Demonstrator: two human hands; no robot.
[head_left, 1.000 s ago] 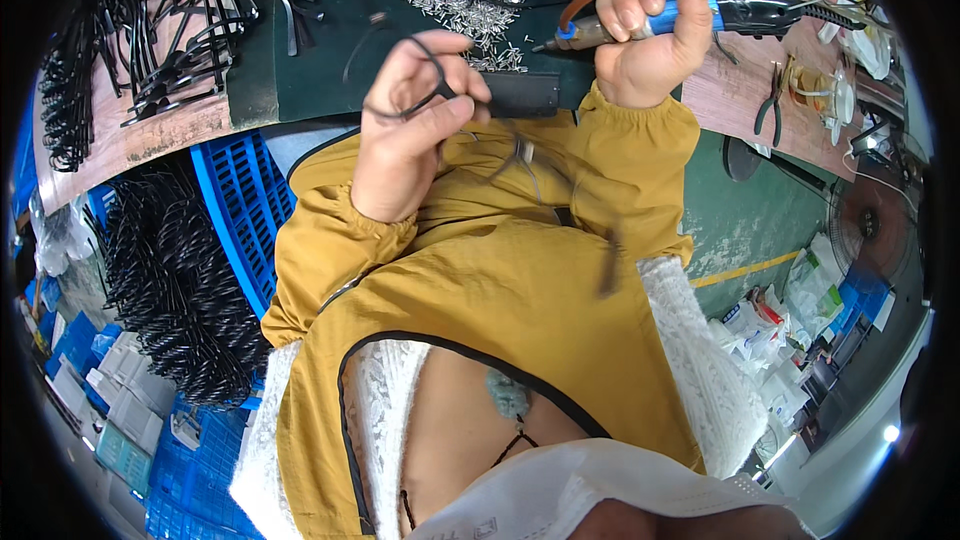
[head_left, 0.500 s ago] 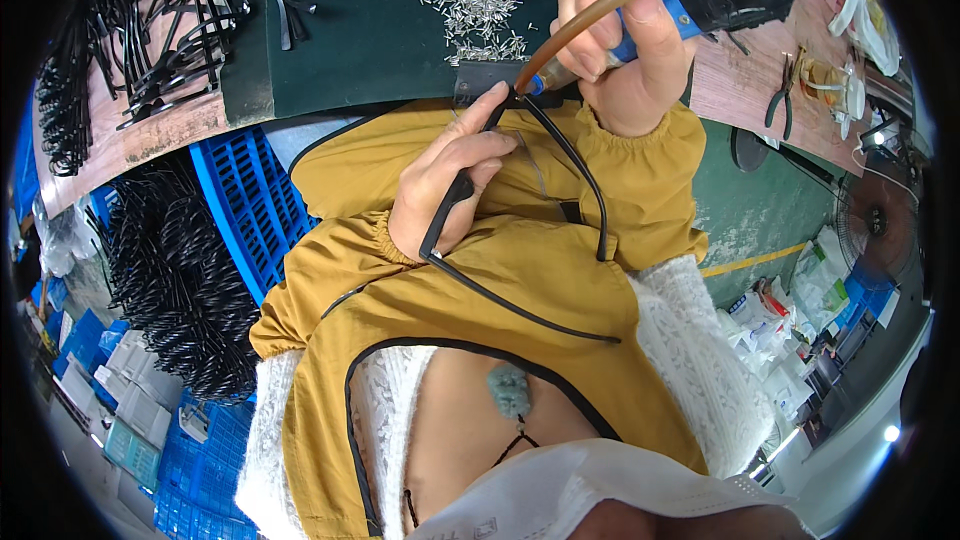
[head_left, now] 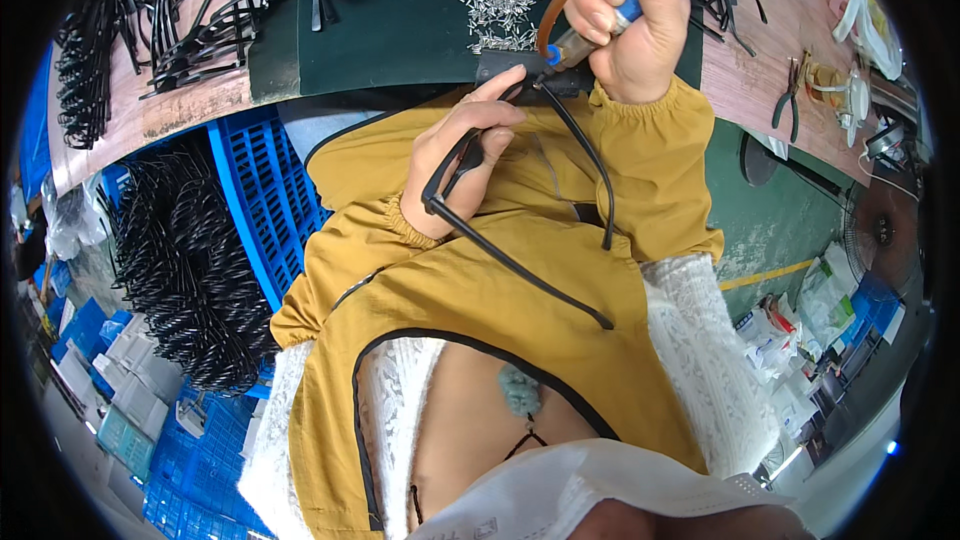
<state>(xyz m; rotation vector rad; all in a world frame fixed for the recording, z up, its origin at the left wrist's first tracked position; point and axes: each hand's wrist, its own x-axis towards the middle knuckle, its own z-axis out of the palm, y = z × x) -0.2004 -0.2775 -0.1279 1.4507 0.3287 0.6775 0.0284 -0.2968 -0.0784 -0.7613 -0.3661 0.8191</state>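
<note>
- Both hands have drawn together since a second ago: the tool that pointed at the mat, apart from the other hand, now has its tip at the frame; half a second ago they stood much like this.
- Left hand (head_left: 455,155), upper centre: grips the black glasses frame (head_left: 434,202), forefinger reaching toward the tip.
- The glasses frame lies slanted at the centre, its two arms spread down to the right over the mustard apron (head_left: 420,285).
- Right hand (head_left: 640,35), upper right of centre: curled around a blue-and-black handheld driver (head_left: 630,8), with a brown tube (head_left: 561,0) arching beside it.
- The driver's tip is at the joint of the farther arm; whether it touches is too small to tell.
- Small silvery screws (head_left: 485,5) lie heaped on the dark green mat (head_left: 380,40) at upper centre.
- Black eyeglass arms (head_left: 190,25) fill the upper left, above a blue crate (head_left: 255,220).
- Pliers (head_left: 790,105) rest at the right.
</note>
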